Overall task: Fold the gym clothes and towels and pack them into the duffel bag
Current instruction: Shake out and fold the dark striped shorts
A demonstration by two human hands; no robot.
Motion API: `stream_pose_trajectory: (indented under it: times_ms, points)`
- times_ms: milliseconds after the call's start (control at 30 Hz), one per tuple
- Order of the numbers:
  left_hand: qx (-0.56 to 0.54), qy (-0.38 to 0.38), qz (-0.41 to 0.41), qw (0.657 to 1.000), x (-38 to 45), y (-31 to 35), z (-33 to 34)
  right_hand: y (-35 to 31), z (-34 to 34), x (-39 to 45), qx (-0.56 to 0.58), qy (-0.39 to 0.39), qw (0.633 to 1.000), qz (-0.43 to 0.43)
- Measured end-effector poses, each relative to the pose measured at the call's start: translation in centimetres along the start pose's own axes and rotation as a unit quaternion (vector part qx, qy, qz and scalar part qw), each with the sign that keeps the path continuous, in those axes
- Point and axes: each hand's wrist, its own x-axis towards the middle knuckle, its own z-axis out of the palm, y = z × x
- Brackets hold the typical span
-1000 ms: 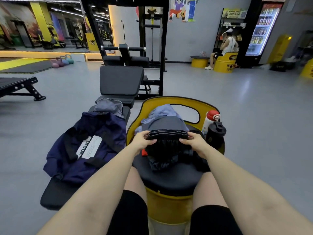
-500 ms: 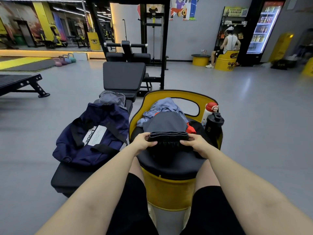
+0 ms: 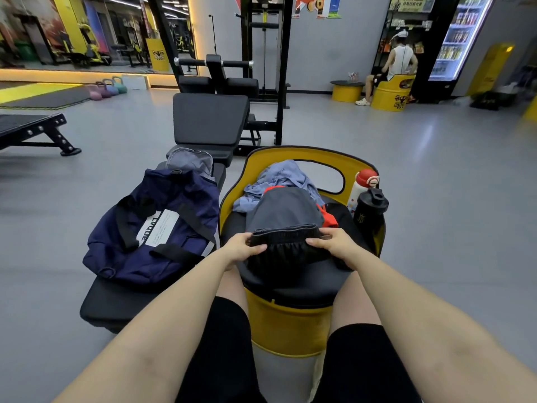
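Both hands same as before: left hand (image 3: 242, 248) and right hand (image 3: 334, 245) still pinch black shorts (image 3: 286, 242) waistband on yellow seat (image 3: 290, 289). Red cloth (image 3: 328, 218) shows more. Blue duffel bag (image 3: 157, 225) on counter (image 3: 116, 303) at left.

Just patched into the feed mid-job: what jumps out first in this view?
Front and centre, the left hand and right hand pinch the waistband of dark shorts over a yellow barrel seat heaped with clothes. To the left, a navy duffel bag lies on a black bench. Two bottles, one red-capped and one black, stand at the seat's right edge.
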Motion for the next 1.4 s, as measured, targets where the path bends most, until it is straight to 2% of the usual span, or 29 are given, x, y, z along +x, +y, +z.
stream_pose_trajectory:
  times_ms: [200,400,700,1000,1133,1300,1400]
  points:
    - [-0.005,0.082,0.005,0.997,3.9,0.4,-1.0,-1.6,0.1,4.4,-0.059,0.047,0.997,-0.020]
    - [-0.086,0.096,-0.017,0.992,8.5,0.5,-1.6,-3.0,0.3,9.2,-0.098,0.105,0.989,-0.029]
    - [-0.100,0.158,-0.062,0.980,16.0,0.3,-1.8,-3.1,1.0,16.8,-0.144,0.174,0.973,-0.050]
    - [-0.037,0.210,-0.072,0.974,23.0,-0.5,-1.3,-3.3,1.5,23.5,-0.313,0.240,0.917,-0.069]
    - [-0.008,0.217,-0.081,0.973,25.2,-1.8,-0.6,-1.8,1.5,25.7,-0.341,0.250,0.906,-0.034]
    - [0.010,0.187,-0.129,0.974,26.4,-3.8,-0.5,1.1,1.9,27.1,-0.398,0.221,0.890,0.000]
    - [0.003,0.203,-0.158,0.966,26.1,-5.4,-1.0,1.4,2.1,26.9,-0.411,0.258,0.874,-0.023]
